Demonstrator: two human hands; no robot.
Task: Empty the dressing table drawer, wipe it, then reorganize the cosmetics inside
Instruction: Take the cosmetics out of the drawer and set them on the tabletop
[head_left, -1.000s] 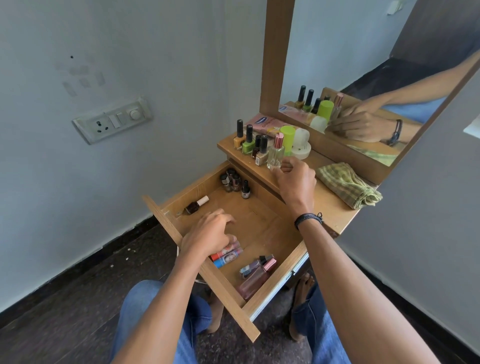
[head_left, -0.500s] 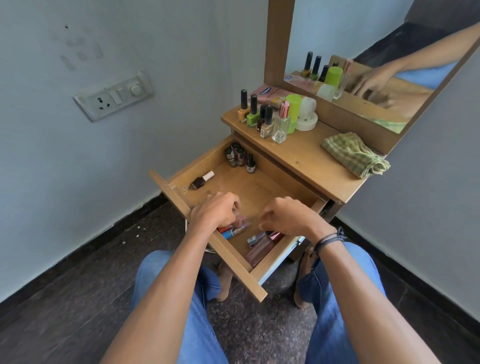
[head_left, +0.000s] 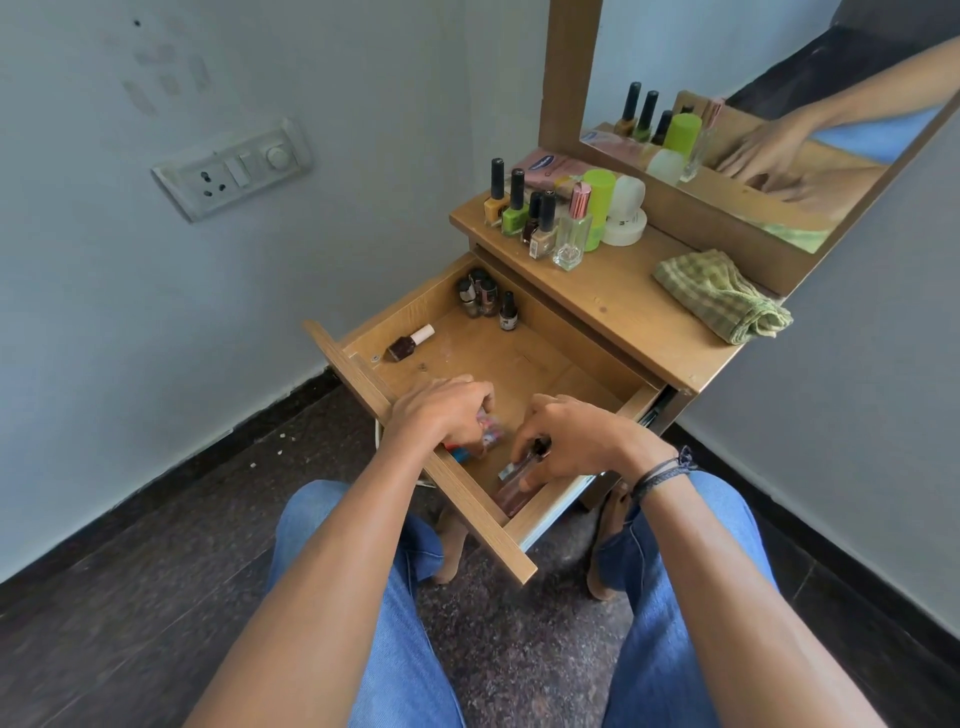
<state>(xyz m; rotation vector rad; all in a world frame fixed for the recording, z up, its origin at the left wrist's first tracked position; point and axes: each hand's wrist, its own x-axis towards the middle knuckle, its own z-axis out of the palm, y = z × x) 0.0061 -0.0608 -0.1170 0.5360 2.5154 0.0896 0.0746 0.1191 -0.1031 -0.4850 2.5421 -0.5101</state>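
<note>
At centre frame, the left hand (head_left: 441, 410) curls round small red- and blue-capped tubes (head_left: 470, 451) in the open wooden drawer (head_left: 498, 358). Just right, the right hand (head_left: 576, 441) pinches a slim clear dark-capped tube (head_left: 523, 463). A green checked cloth (head_left: 722, 296) lies upper right.

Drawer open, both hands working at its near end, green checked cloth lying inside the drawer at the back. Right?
Not the cloth: the head view shows the green checked cloth on the tabletop below the mirror. The drawer is open, with left hand and right hand at its near end.
</note>
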